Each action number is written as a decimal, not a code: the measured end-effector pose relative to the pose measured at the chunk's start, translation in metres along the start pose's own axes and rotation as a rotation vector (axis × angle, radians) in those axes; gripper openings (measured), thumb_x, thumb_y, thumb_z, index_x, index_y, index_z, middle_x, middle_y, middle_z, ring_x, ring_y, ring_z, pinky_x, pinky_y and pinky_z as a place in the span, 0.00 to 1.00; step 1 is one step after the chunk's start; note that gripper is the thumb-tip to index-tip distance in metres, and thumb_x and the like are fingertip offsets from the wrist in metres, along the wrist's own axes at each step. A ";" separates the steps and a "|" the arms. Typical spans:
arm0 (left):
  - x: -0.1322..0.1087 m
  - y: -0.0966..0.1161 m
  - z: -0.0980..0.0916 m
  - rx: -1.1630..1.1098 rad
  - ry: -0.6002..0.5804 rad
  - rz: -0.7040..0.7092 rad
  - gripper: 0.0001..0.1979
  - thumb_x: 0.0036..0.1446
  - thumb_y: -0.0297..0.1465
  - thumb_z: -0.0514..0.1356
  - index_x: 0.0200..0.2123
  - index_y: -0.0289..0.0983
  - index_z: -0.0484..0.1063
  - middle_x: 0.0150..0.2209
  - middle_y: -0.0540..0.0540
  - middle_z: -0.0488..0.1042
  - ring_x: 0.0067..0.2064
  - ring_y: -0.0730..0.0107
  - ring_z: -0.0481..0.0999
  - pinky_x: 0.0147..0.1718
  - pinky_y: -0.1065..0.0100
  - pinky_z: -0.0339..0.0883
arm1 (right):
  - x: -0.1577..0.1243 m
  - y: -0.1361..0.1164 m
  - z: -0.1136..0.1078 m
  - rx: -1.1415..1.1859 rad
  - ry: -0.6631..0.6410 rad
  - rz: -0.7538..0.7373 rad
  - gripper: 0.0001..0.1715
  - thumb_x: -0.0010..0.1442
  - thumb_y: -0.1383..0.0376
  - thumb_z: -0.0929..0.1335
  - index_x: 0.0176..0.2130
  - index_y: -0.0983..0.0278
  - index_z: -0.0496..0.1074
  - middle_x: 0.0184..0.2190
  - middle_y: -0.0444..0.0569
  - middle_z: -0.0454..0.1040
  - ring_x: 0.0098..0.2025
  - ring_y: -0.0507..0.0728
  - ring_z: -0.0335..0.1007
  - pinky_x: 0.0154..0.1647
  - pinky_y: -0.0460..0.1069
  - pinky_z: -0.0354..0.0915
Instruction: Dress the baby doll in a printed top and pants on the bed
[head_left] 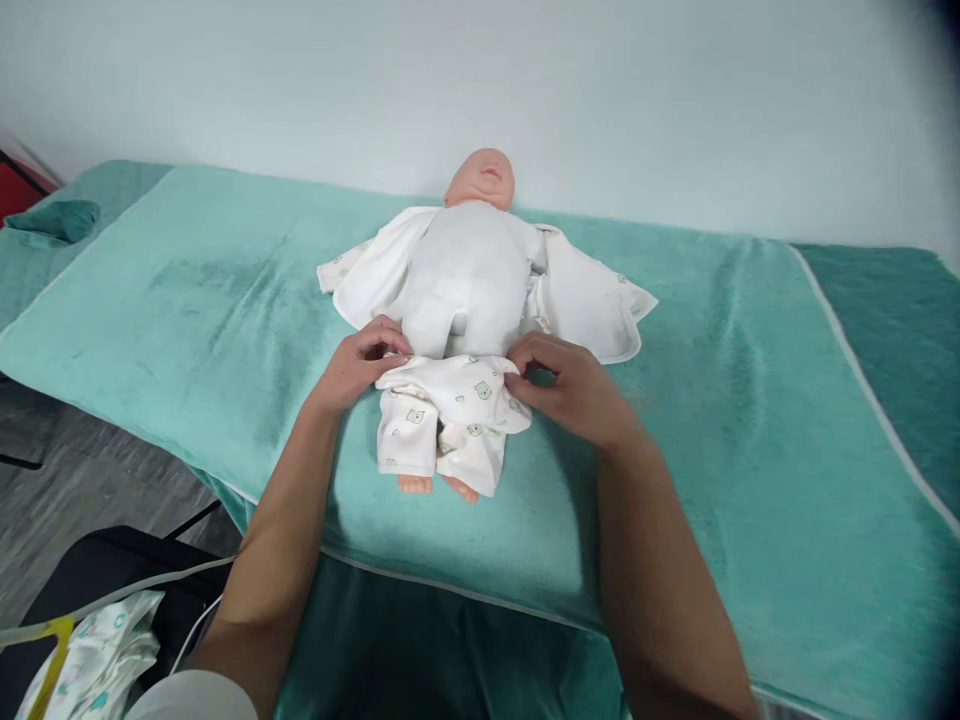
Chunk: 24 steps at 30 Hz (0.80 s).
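Note:
A baby doll [469, 265] lies on its back on the green-covered bed, its head toward the wall. White baby pants [457, 395] with green bear prints sit around its lower legs, and its feet poke out below the cuffs. My left hand [371, 355] pinches the waistband at the left side. At the right side, my right hand [559, 375] grips the same waistband between thumb and fingers. Under the doll, an unfastened white baby jacket [596, 295] is spread out to both sides; the doll's arms are mostly hidden by it.
The bed's green cover [225, 320] reaches the white wall [375, 90]. At the lower left stands a black chair [120, 560] with a printed white cloth bundle [105, 655] on it. A pale cable [157, 578] crosses there near my left forearm.

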<state>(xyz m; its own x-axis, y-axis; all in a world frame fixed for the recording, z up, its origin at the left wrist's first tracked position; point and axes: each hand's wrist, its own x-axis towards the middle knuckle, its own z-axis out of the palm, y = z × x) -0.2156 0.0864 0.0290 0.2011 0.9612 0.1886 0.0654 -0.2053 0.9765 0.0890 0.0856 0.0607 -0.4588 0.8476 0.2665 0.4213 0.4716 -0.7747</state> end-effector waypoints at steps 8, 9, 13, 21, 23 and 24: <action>-0.001 0.003 0.003 0.018 0.005 0.001 0.19 0.61 0.45 0.67 0.25 0.38 0.74 0.32 0.48 0.64 0.34 0.70 0.63 0.35 0.65 0.57 | 0.003 0.013 0.007 0.120 0.268 0.225 0.11 0.61 0.58 0.72 0.33 0.58 0.67 0.32 0.44 0.73 0.32 0.54 0.67 0.37 0.52 0.65; -0.001 0.003 0.004 0.016 0.018 -0.005 0.22 0.63 0.45 0.66 0.23 0.37 0.71 0.31 0.49 0.63 0.33 0.70 0.62 0.34 0.65 0.56 | 0.003 0.012 0.006 0.153 0.202 0.213 0.11 0.61 0.57 0.73 0.34 0.59 0.70 0.32 0.44 0.73 0.33 0.54 0.67 0.37 0.51 0.66; -0.004 0.003 0.005 0.000 0.026 -0.015 0.23 0.61 0.46 0.67 0.21 0.37 0.71 0.30 0.49 0.64 0.32 0.71 0.62 0.33 0.65 0.56 | 0.002 0.006 0.002 0.198 -0.001 0.086 0.12 0.60 0.55 0.75 0.34 0.59 0.76 0.37 0.47 0.73 0.39 0.57 0.70 0.42 0.53 0.68; -0.012 0.002 -0.008 -0.008 -0.121 -0.049 0.10 0.54 0.40 0.73 0.32 0.40 0.81 0.40 0.46 0.69 0.39 0.67 0.68 0.37 0.65 0.60 | -0.002 0.008 -0.007 0.082 -0.143 -0.048 0.05 0.62 0.63 0.73 0.34 0.59 0.74 0.41 0.47 0.69 0.43 0.56 0.69 0.46 0.52 0.66; -0.013 0.001 -0.011 -0.002 -0.162 -0.041 0.10 0.54 0.39 0.73 0.33 0.40 0.82 0.41 0.45 0.69 0.40 0.67 0.68 0.39 0.66 0.60 | -0.002 0.010 -0.004 0.065 -0.104 -0.098 0.06 0.62 0.65 0.72 0.34 0.59 0.71 0.40 0.47 0.71 0.42 0.56 0.69 0.43 0.52 0.66; -0.013 0.000 -0.012 -0.006 -0.174 -0.033 0.10 0.54 0.39 0.73 0.34 0.40 0.82 0.42 0.45 0.69 0.41 0.67 0.68 0.39 0.66 0.61 | -0.001 0.011 -0.002 0.055 -0.073 -0.115 0.06 0.62 0.66 0.72 0.33 0.59 0.70 0.38 0.46 0.71 0.41 0.56 0.69 0.42 0.52 0.65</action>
<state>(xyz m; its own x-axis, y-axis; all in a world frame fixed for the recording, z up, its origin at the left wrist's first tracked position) -0.2297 0.0763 0.0283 0.3647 0.9211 0.1359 0.0695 -0.1725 0.9826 0.0958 0.0901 0.0535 -0.5579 0.7681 0.3144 0.3203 0.5487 -0.7722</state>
